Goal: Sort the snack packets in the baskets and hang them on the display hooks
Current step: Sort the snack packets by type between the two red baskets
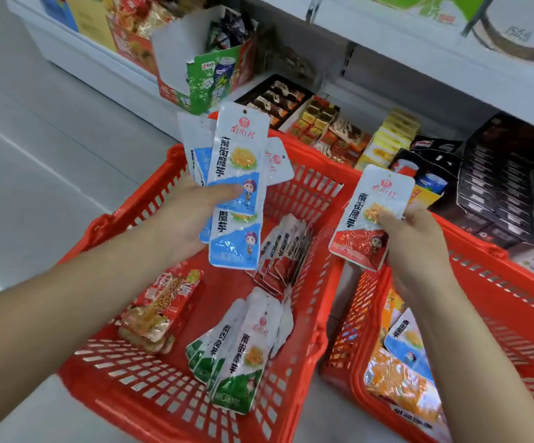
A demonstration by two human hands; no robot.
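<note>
The left hand [192,215] pinches roughly five blue packets [238,161], the right hand [416,238] one red packet [371,219].

Shop, likely: stocked shelves [419,52], red baskets [307,187].

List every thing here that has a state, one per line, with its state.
Left hand: grips a fan of blue packets.
Right hand: pinches one red packet.
Blue packets: held up over the left basket.
Red packet: held upright in the air.
Green packets: piled flat in left basket.
Right basket: holds mixed packets.
</note>
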